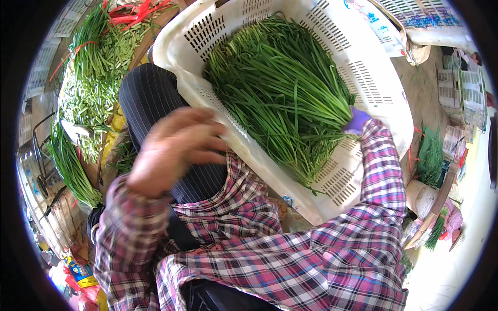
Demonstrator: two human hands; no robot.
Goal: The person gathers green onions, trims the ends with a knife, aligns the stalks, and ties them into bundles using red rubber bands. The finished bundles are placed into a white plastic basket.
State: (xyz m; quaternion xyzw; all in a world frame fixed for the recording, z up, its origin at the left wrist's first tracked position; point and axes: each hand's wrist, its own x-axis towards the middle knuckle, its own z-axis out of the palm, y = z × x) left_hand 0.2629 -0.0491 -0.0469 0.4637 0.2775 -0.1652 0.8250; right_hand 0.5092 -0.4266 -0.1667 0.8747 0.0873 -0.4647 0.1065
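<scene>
A large white plastic crate (pixel 369 85) with slotted walls stands before me, partly filled with long green leafy stalks (pixel 264 97) that look like garlic chives. My right hand (pixel 356 121), in a purple glove, is closed around the stalk ends of a bunch (pixel 327 93) lying on top of the others. Bare and blurred by motion, my left hand (pixel 179 145) is over my striped trouser leg at the crate's near left edge. Its fingers are spread with nothing between them.
Left of my leg, cut stalk pieces (pixel 93 105) cover a board, with tied bunches (pixel 72 167) and red ties (pixel 136 13) on it. Farther right are a wooden bench (pixel 435 210), more greens (pixel 431 159) and stacked white crates (pixel 461 93).
</scene>
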